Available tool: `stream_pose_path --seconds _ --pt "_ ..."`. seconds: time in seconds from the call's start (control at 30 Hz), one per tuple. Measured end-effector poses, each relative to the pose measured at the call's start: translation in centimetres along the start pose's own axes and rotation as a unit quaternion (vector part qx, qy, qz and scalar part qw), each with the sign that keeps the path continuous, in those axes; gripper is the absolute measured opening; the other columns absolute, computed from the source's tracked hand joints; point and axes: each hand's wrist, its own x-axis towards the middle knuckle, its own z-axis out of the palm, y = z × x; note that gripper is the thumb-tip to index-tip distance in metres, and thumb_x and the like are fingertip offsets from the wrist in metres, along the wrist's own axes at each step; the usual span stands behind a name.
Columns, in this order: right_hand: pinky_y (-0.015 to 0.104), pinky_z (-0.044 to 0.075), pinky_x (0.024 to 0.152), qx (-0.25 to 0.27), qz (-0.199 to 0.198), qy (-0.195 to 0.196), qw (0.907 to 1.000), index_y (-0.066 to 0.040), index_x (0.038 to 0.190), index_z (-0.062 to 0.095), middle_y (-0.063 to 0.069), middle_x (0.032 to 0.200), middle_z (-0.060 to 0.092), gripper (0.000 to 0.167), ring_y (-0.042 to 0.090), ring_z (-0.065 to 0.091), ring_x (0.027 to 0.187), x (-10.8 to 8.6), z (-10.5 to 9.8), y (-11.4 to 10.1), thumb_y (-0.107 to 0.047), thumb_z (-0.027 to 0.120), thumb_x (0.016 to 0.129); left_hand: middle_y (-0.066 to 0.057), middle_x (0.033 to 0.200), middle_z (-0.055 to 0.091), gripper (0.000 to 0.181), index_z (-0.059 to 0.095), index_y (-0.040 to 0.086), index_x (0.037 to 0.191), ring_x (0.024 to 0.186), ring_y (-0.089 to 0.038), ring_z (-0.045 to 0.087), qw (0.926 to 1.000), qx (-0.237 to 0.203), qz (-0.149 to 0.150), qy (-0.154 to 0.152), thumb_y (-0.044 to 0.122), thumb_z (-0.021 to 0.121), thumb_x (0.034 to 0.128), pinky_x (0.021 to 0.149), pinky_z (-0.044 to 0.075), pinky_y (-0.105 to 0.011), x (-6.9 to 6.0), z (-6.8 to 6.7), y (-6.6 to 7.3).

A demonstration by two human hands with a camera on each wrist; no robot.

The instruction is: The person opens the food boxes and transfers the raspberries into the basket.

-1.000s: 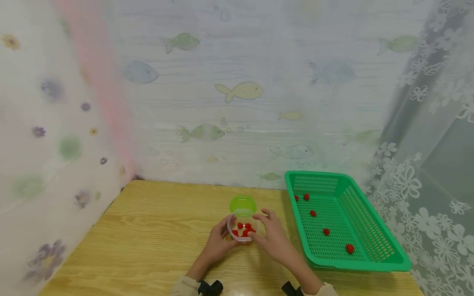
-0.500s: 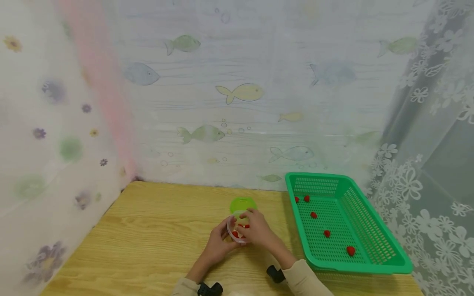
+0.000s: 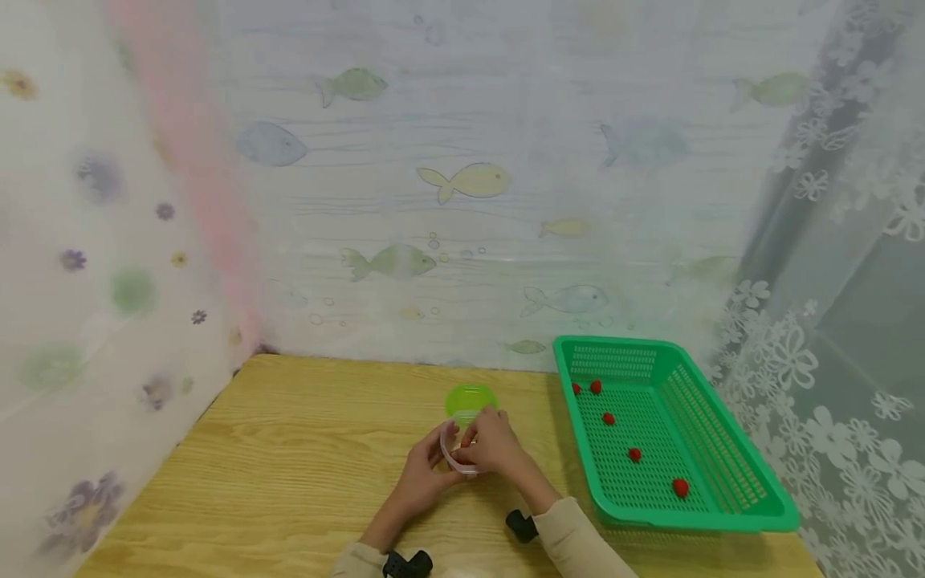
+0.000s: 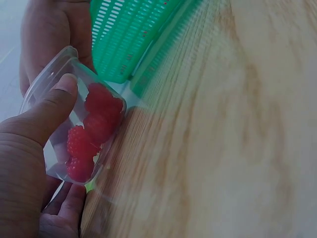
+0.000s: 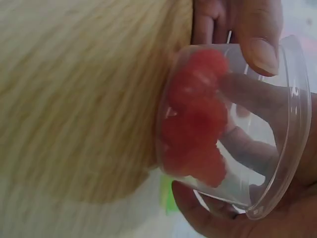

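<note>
While left hand (image 3: pixel 421 474) grips the tub (image 5: pixel 242 193), light and probably bendy, by its sides, right hand (image 3: pixel 494 444) reaches inside, pinch unclear; berries (image 4: pixel 101 121) likely soft, best cupped gently.

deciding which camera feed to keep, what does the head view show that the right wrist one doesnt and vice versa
Only head: the green basket, five red berries in it, and printed fish behind.
Only right wrist: the berry clump seen side-on through the wall of the clear container.
Both: that container, the left hand, the right hand, the wooden table and what looks like a green lid, just a sliver in the wrist view.
</note>
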Motion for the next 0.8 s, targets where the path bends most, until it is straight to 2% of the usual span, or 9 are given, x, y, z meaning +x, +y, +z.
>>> stream_pose_path --seconds 0.1,0.23,0.37,0.5,0.6,0.7,0.8 --pt "0.036 0.035 0.078 -0.004 -0.030 -0.005 0.9995 -0.006 0.068 0.076 0.001 0.068 0.063 0.023 0.019 0.049 0.085 0.0 -0.1 0.7 -0.023 0.085 0.082 -0.024 0.154 0.045 0.087 0.036 0.000 0.156 0.144 -0.039 0.042 1.0000 0.003 0.003 -0.001 0.010 0.084 0.0839 0.115 0.040 -0.045 0.1 0.0 0.0" --pt "0.028 0.035 0.068 -0.009 -0.062 -0.051 0.9968 -0.003 0.073 0.076 0.000 0.065 0.058 0.018 0.013 0.042 0.077 0.1 -0.9 1.2 -0.016 0.081 0.085 -0.024 0.153 0.046 0.088 0.036 0.000 0.156 0.144 -0.038 0.042 1.0000 0.008 0.004 -0.003 0.012 0.085 0.0839 0.115 0.040 -0.046 0.1 -0.1 0.0" --pt "0.024 0.037 0.062 0.000 -0.076 -0.084 0.9936 0.000 0.082 0.077 0.006 0.075 0.060 0.012 0.014 0.042 0.078 0.2 -1.4 1.1 -0.011 0.080 0.086 -0.024 0.152 0.047 0.087 0.037 -0.001 0.156 0.144 -0.038 0.042 1.0000 0.007 0.002 -0.004 0.011 0.085 0.0833 0.115 0.039 -0.046 0.1 -0.3 0.1" --pt "0.027 0.042 0.066 0.019 -0.043 -0.080 0.9957 0.001 0.089 0.075 0.011 0.090 0.058 0.017 0.019 0.047 0.083 0.1 -1.2 1.0 -0.014 0.081 0.085 -0.025 0.151 0.048 0.087 0.036 -0.002 0.155 0.143 -0.039 0.042 1.0000 0.003 0.004 -0.008 0.007 0.084 0.0832 0.115 0.040 -0.045 0.0 -0.4 0.2" --pt "0.030 0.045 0.068 0.038 -0.009 -0.072 0.9966 -0.002 0.090 0.073 0.010 0.096 0.054 0.018 0.023 0.049 0.087 0.0 -0.9 1.2 -0.015 0.083 0.084 -0.025 0.150 0.048 0.086 0.037 -0.003 0.155 0.143 -0.039 0.043 0.9999 0.004 0.007 -0.010 0.007 0.084 0.0832 0.115 0.040 -0.045 0.1 -0.4 0.2" --pt "0.029 0.045 0.067 0.056 0.005 -0.064 0.9964 -0.003 0.087 0.070 0.010 0.096 0.053 0.020 0.024 0.048 0.089 -0.1 -0.7 1.4 -0.015 0.085 0.081 -0.025 0.151 0.047 0.086 0.038 -0.002 0.155 0.144 -0.040 0.042 0.9999 0.002 0.007 -0.010 0.007 0.084 0.0832 0.115 0.040 -0.045 0.1 -0.3 0.1" --pt "0.025 0.044 0.061 0.078 0.008 -0.053 0.9956 -0.001 0.083 0.068 0.010 0.092 0.055 0.022 0.020 0.048 0.083 -0.2 -0.5 1.6 -0.011 0.087 0.079 -0.025 0.153 0.045 0.086 0.037 -0.002 0.155 0.145 -0.041 0.039 0.9999 0.000 0.006 -0.014 0.007 0.084 0.0837 0.115 0.038 -0.047 0.1 -0.1 0.0"
